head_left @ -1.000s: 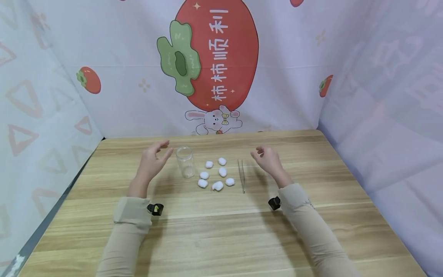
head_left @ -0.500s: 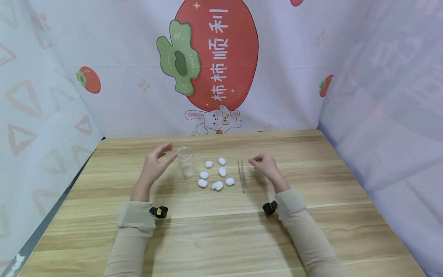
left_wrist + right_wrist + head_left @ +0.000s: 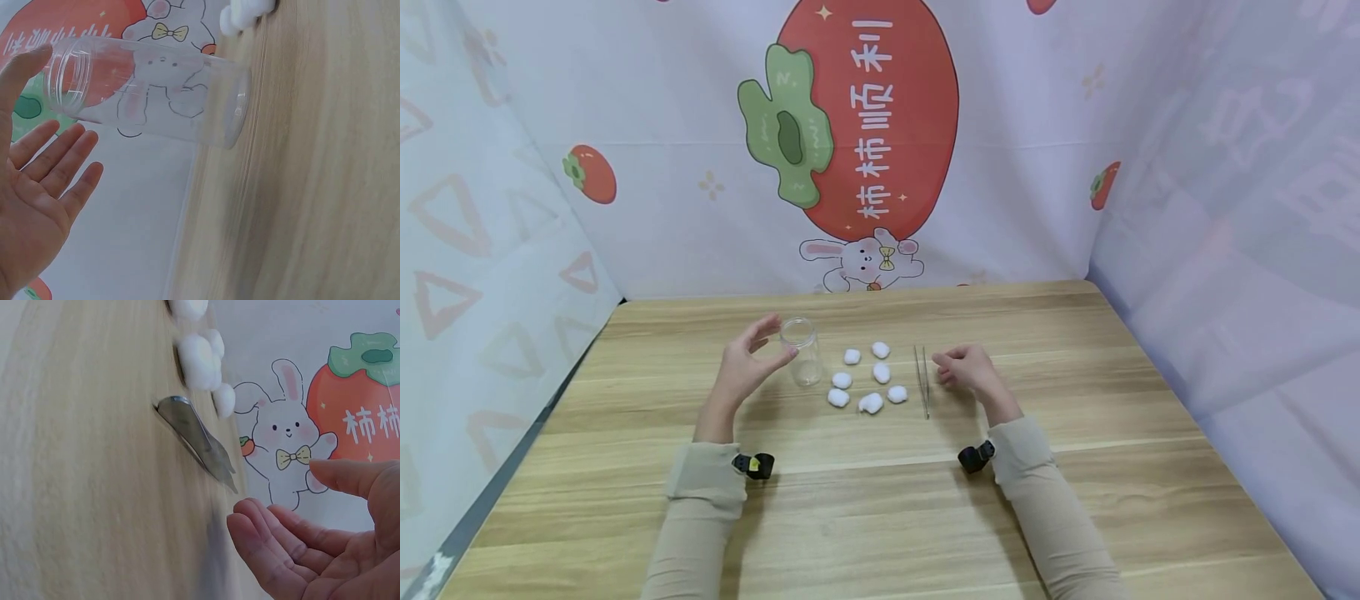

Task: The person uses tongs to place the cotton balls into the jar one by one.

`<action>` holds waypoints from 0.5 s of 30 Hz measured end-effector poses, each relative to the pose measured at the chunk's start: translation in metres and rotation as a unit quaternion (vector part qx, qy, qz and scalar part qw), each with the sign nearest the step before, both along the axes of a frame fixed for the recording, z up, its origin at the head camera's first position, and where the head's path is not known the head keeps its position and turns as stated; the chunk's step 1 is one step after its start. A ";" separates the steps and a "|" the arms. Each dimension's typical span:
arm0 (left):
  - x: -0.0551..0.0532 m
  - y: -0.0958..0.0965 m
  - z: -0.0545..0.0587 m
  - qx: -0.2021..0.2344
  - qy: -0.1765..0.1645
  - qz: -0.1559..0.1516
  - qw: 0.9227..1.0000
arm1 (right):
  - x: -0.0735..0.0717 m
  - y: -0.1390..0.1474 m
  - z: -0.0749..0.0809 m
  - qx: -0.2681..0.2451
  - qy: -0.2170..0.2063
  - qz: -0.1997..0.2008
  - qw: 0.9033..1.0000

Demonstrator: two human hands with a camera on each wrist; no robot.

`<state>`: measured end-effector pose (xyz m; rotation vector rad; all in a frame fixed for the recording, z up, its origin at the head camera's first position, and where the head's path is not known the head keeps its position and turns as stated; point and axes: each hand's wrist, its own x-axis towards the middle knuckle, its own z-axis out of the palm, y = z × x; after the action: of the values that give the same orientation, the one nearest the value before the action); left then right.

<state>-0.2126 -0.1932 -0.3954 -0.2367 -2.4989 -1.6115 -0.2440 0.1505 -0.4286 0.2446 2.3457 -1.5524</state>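
A clear, open-topped jar (image 3: 806, 360) stands upright on the wooden table. My left hand (image 3: 747, 367) is at its left side, thumb and fingers spread apart around the rim. In the left wrist view the jar (image 3: 162, 94) shows its threaded neck close to the thumb and fingertips of the left hand (image 3: 44, 187). Metal tweezers (image 3: 923, 383) lie on the table, tips pointing away from me. Just right of them hovers my right hand (image 3: 970, 368), its fingers relaxed and holding nothing. The right wrist view has the tweezers (image 3: 197, 437) beyond the fingertips of the right hand (image 3: 306, 544).
Several white cotton balls (image 3: 882, 372) lie loosely grouped between the jar and the tweezers. A printed cloth backdrop (image 3: 685, 233) rises behind the table (image 3: 865, 517), and hanging cloth encloses both sides.
My left hand has moved right, bringing its fingers to the jar's rim. The right hand has come lower and nearer to the tweezers. Jar, cotton balls and tweezers stay in place.
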 end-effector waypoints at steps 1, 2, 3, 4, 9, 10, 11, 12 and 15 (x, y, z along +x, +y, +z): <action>-0.003 -0.001 -0.005 0.002 -0.001 0.002 1.000 | 0.000 -0.001 -0.001 -0.007 -0.008 -0.005 1.000; -0.006 -0.002 -0.010 0.002 0.001 0.002 1.000 | 0.000 -0.002 -0.003 -0.010 -0.014 -0.009 1.000; -0.008 -0.002 -0.015 0.002 0.001 0.002 1.000 | -0.001 -0.003 -0.004 -0.014 -0.020 -0.013 1.000; -0.011 -0.003 -0.019 0.001 0.002 0.003 1.000 | -0.001 -0.004 -0.005 -0.016 -0.024 -0.017 0.999; -0.017 -0.002 -0.033 0.014 -0.003 0.000 1.000 | 0.000 -0.009 -0.009 -0.023 -0.031 -0.024 0.999; -0.018 -0.001 -0.034 0.019 -0.007 -0.001 1.000 | 0.000 -0.009 -0.010 -0.021 -0.031 -0.025 0.999; -0.018 0.000 -0.035 0.024 -0.013 -0.001 1.000 | 0.000 -0.010 -0.011 -0.020 -0.034 -0.028 0.999; -0.018 0.001 -0.036 0.028 -0.018 -0.001 0.999 | 0.000 -0.011 -0.011 -0.018 -0.037 -0.031 0.999; -0.019 0.004 -0.037 0.041 -0.032 0.000 0.999 | 0.000 -0.013 -0.012 -0.013 -0.044 -0.042 0.998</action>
<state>-0.2317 -0.1891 -0.4326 -0.1783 -2.4720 -1.7434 -0.2440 0.1379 -0.4402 0.4024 2.2717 -1.5765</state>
